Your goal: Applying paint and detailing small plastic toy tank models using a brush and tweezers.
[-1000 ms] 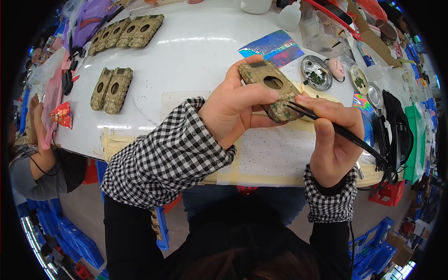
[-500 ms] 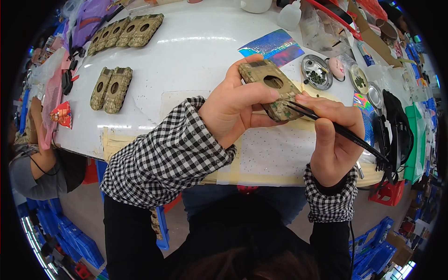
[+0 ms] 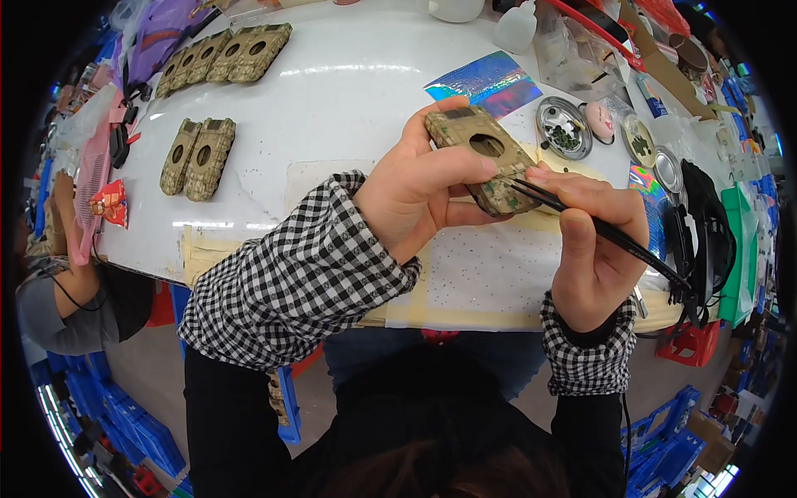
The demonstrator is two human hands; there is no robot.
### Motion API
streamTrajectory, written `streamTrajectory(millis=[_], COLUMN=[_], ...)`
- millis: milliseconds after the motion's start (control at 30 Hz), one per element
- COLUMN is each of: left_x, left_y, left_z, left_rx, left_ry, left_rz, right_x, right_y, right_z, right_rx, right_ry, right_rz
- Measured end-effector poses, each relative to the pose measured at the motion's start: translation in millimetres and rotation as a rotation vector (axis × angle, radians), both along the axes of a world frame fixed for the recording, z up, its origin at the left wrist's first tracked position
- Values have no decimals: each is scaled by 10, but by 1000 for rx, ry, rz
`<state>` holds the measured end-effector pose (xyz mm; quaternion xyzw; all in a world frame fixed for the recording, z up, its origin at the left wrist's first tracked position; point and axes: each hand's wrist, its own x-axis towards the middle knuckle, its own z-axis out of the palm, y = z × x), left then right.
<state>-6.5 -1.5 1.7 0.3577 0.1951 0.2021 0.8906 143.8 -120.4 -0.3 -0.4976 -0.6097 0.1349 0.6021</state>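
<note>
My left hand (image 3: 423, 178) is closed around a camouflage-patterned model tank hull (image 3: 465, 133), tilted above the table, its round opening facing up. My left thumb presses on its top beside the opening. Between the fingers of my right hand (image 3: 594, 241) are black tweezers (image 3: 618, 235), whose tips touch the near end of the hull. Whether the tips grip a small part is too fine to make out. To the right of the hull, a round metal dish (image 3: 548, 124) holds small dark green pieces (image 3: 565, 138).
Two similar hulls (image 3: 198, 159) lie at left, with a row of several more (image 3: 237, 54) behind them. Beyond my hands is a shiny holographic sheet (image 3: 483, 81). A second small dish (image 3: 639, 139) and a black bag (image 3: 706, 224) sit at right. Another person's arm (image 3: 73, 282) shows at far left.
Almost nothing differs. The tweezer tips stay against the near end of the hull, and both hands keep their place.
</note>
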Motion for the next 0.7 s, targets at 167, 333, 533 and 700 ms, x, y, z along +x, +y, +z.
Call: streamTrajectory(millis=[167,333,533,700], left_x=[5,1,1,-3], left_y=[15,6,9,14], left_z=[-14,-15,-30,-14], left_rx=[-9,-16,-16,-9], left_ry=[-6,-6,-5,-4], left_rz=[-18,-9,-5,-19], right_x=[4,7,6,8], right_y=[-2,0,0,-2], right_z=[-7,-10,-7,1], right_rx=[7,7,-2,0], right_ry=[23,8,1,-8], right_rz=[5,2,-3,-3])
